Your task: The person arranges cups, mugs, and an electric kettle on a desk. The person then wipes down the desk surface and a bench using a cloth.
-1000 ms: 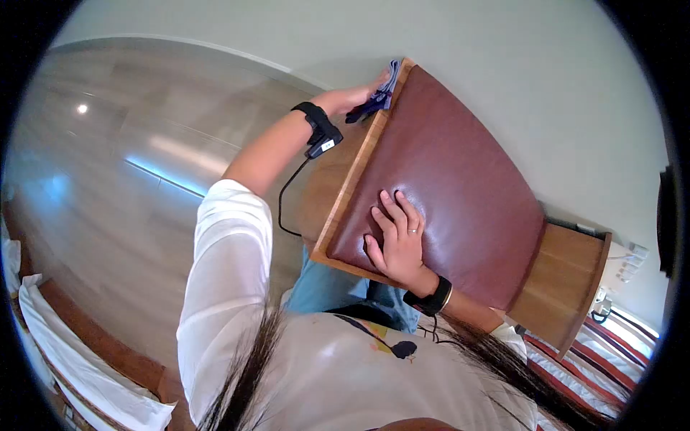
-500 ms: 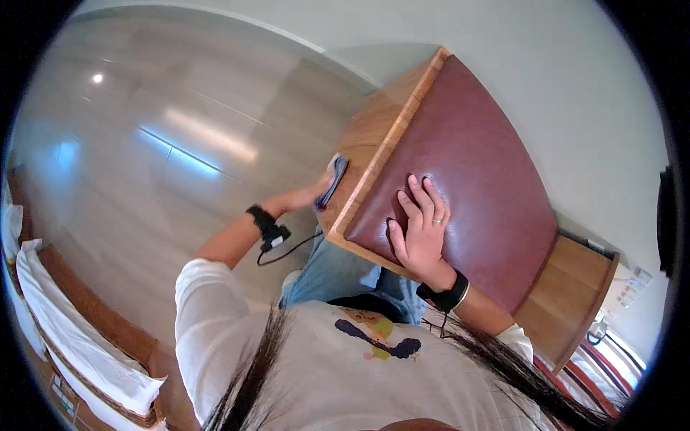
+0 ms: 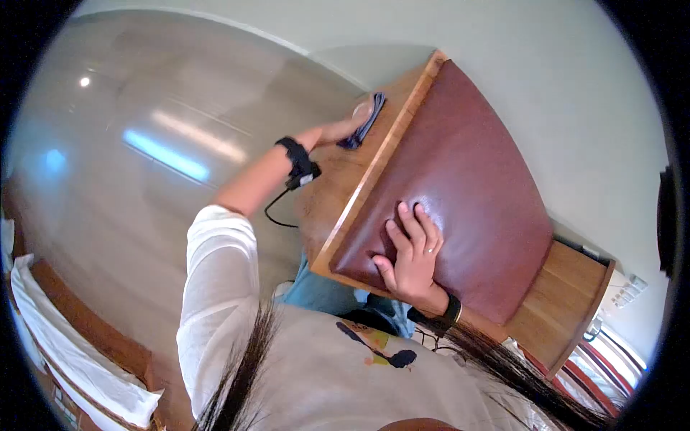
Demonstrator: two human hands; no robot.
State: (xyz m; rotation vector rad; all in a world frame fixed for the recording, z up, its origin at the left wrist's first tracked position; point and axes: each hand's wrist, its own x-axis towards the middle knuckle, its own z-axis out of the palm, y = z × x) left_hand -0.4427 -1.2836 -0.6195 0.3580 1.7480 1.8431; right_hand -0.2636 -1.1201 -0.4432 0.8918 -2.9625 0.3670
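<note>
My left hand [image 3: 350, 128] presses a folded dark blue-grey cloth [image 3: 370, 119] against the wooden side panel [image 3: 343, 171] of a padded bench, high up toward the wall end. Its fingers are partly hidden behind the cloth. On the maroon padded seat [image 3: 467, 179] my right hand [image 3: 413, 251] lies flat with fingers spread, near the seat's front corner, holding nothing. A ring shows on one finger. Both wrists carry black straps, the left one with a small device and a cable.
A pale wall [image 3: 575, 129] runs behind the bench. A wooden ledge [image 3: 564, 294] adjoins the seat at right, with power sockets [image 3: 629, 291] beyond it. Glossy floor [image 3: 180, 93] reflects lights at left. White cloth [image 3: 86, 359] hangs over brown furniture at lower left.
My left hand has slid the cloth up along the side panel toward the wall. My right hand stays flat on the seat, slightly lower in view.
</note>
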